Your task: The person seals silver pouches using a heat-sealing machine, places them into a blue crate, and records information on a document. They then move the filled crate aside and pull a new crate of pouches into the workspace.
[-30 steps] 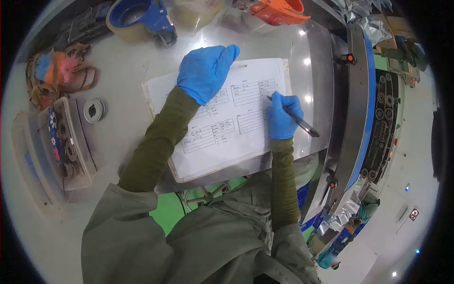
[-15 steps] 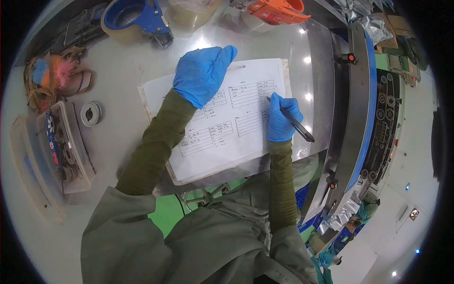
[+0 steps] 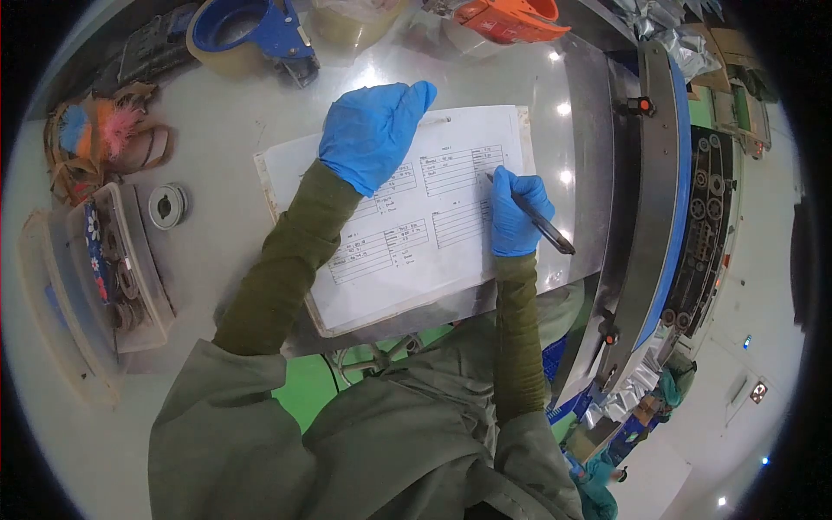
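My right hand, in a blue glove, is closed around a black pen whose tip is at the upper right table of a printed sheet. Handwriting fills some rows of the sheet, which lies on a board on the metal table. My left hand, also gloved in blue, rests across the sheet's upper left part. Its fingers are curled together, and whatever they may hold is hidden.
Blue and orange tape dispensers lie along the back. A metal spool sits beside a plastic box of parts at left. A blue-edged machine rail runs along the right. A person shows at lower right.
The pen tip and my right hand have shifted very slightly over the sheet. My left hand stays almost in place.
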Tool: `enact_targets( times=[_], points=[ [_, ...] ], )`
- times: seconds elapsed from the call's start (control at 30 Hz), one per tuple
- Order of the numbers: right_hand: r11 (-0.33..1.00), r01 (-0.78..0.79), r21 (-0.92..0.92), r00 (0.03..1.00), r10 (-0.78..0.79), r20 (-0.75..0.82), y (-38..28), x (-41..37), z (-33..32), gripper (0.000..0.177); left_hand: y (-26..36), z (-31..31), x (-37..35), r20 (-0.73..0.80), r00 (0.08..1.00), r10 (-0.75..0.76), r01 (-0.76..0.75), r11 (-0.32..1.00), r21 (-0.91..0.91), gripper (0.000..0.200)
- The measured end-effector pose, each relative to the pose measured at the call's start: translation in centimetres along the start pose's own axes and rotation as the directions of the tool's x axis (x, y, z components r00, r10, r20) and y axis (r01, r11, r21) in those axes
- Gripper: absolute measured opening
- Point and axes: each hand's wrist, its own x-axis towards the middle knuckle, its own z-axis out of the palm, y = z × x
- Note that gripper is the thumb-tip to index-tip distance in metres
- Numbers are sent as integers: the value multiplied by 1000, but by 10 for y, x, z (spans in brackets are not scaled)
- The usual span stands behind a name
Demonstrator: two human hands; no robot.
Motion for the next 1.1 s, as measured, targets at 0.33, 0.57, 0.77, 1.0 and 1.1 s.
enact_targets(
  times=[0.33,0.57,0.77,1.0,1.1],
  points=[
    [998,-52,-42,999,52,-14,-5,-1,-1,23,-1,0,0,-7,1000,13,-13,1000,-7,39],
    [996,-79,-39,997,78,-30,-3,-1,-2,25,0,0,0,-16,999,36,-35,999,3,39],
    [996,-48,-75,998,45,-38,-6,-1,-1,26,-1,-1,0,-3,1000,25,-25,999,22,38],
    [991,-53,-125,999,51,-20,-2,-1,-4,25,-1,-1,0,8,1000,13,-14,999,32,37],
    [996,-82,-43,996,80,-46,-7,-2,-1,25,-3,0,-1,-3,1000,21,-21,1000,3,36]
  ],
)
